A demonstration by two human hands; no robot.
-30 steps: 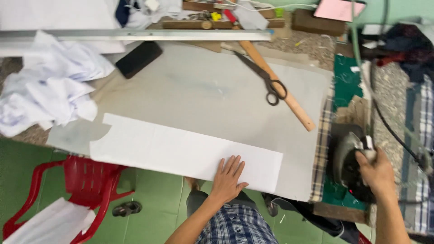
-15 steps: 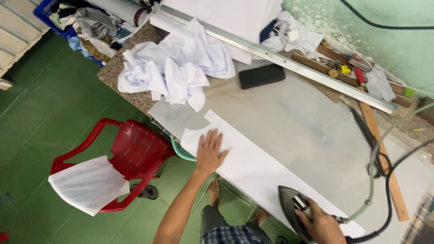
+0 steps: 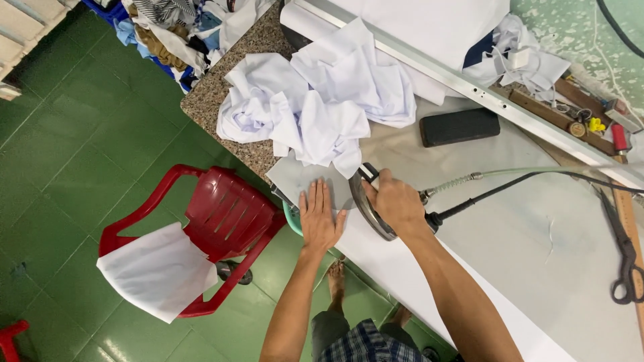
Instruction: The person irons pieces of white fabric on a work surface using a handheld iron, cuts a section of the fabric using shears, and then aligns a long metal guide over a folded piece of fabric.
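edge: left hand (image 3: 320, 218) flat, fingers spread, on white strip (image 3: 429, 268) at table (image 3: 510, 221) corner
room: open table to the right
grip: right hand (image 3: 396, 200) closed round iron (image 3: 367, 204), just beside left hand, nr crumpled white cloth (image 3: 315, 107)

No boxes, bags, labels, signs or screens here. Nothing w/ print on it shows anywhere on the table or floor. Small bits at the far right edge are too tiny to tell.

Iron (image 3: 367, 201) handle beneath right hand (image 3: 392, 200); scissors (image 3: 625, 258) partly cut off.
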